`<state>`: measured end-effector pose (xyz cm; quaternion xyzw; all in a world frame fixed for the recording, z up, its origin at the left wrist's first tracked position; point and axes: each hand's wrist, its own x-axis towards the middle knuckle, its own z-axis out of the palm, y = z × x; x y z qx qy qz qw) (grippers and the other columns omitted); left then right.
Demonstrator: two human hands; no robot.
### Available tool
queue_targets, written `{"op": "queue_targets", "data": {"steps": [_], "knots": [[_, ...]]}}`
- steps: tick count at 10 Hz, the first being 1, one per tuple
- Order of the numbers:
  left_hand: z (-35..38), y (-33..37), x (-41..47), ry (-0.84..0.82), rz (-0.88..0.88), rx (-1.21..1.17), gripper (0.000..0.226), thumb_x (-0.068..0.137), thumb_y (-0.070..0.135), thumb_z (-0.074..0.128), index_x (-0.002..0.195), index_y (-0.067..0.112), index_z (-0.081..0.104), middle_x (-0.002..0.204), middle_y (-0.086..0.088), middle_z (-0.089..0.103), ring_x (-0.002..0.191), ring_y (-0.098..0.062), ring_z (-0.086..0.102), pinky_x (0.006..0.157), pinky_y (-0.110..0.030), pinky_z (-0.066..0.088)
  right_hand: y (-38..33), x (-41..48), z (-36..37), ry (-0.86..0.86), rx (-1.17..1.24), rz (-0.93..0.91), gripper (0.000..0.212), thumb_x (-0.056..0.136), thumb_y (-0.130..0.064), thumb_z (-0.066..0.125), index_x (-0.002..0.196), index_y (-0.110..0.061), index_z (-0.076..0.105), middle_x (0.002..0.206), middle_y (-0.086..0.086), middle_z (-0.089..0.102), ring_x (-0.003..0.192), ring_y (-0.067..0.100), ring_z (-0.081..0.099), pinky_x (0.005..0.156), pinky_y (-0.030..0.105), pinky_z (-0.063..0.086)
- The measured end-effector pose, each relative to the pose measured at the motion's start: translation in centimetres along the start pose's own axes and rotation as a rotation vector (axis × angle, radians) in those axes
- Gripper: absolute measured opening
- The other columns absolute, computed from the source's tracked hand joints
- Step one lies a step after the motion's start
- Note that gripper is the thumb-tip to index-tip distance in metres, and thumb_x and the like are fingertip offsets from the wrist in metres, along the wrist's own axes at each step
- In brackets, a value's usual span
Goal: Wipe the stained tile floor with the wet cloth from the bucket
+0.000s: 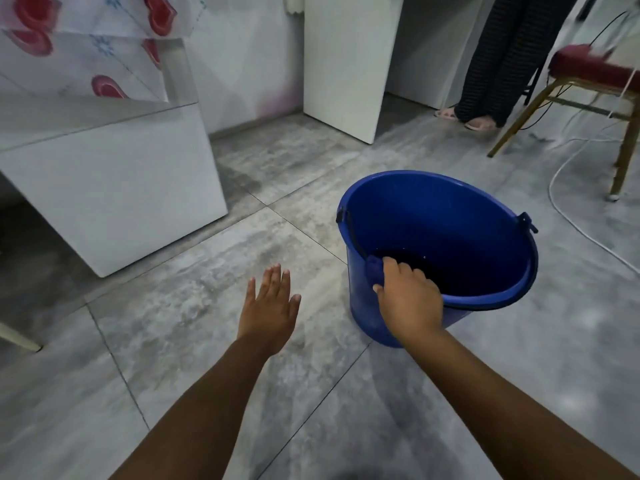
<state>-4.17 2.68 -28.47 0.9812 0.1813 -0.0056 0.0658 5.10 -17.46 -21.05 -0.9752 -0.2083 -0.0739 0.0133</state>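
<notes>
Right hand (408, 296) covers a stretch of the bucket (433, 209) rim, and the blue lump (374, 270) its fingers curl over could be a handle grip or a cloth, honestly can't tell. The bucket's bottom is just dark. The standing person (502, 64) is chopped off by the top edge, and the chair (588, 71) by the right.

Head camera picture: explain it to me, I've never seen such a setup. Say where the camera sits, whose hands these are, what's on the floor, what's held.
No machine here: a person wears one camera on the head, looking down at their own bare hands. The left hand is open over the grey tile floor. The right hand grips the near rim of the blue bucket, which stands on the floor holding dark water. No cloth shows clearly. A white cabinet, a red-seated chair and a white cable lie around.
</notes>
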Motion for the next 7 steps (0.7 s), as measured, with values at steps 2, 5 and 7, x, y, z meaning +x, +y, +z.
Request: {"op": "queue_targets", "data": {"steps": [2,5,7], "knots": [[-3.2,0.4,-1.4,-0.083,-0.034,0.025,0.061,0.102,0.043,0.005,0.152,0.011,-0.01,0.161,-0.007,-0.015,0.147,-0.019,-0.017,0.118,-0.042,-0.012,-0.2,0.8,-0.7,-0.323,-0.078,0.008,0.086,0.095,-0.05,0.042,0.152,-0.008,-0.007,0.161,0.012,-0.004,0.146,0.035,0.002,0.117,0.05,0.003],[-19.3,-1.4,-6.2,-0.235,-0.156,0.067,0.061,0.103,0.042,0.005,0.152,0.01,-0.011,0.16,-0.008,-0.017,0.147,-0.021,-0.018,0.118,-0.043,-0.011,-3.5,0.7,-13.4,-0.709,-0.082,-0.181,0.071,0.1,-0.042,0.027,0.152,-0.01,-0.009,0.16,0.01,-0.014,0.146,0.033,-0.011,0.118,0.049,-0.003],[-34.0,-2.2,-7.7,-0.301,-0.294,0.013,0.06,0.104,0.039,0.008,0.153,0.007,-0.005,0.161,-0.011,-0.012,0.148,-0.023,-0.012,0.119,-0.045,-0.007,-8.5,3.2,-27.0,-0.755,0.052,-0.448,0.063,0.102,-0.035,0.026,0.153,-0.011,-0.003,0.161,0.007,-0.013,0.147,0.031,-0.01,0.118,0.048,0.0]]}}
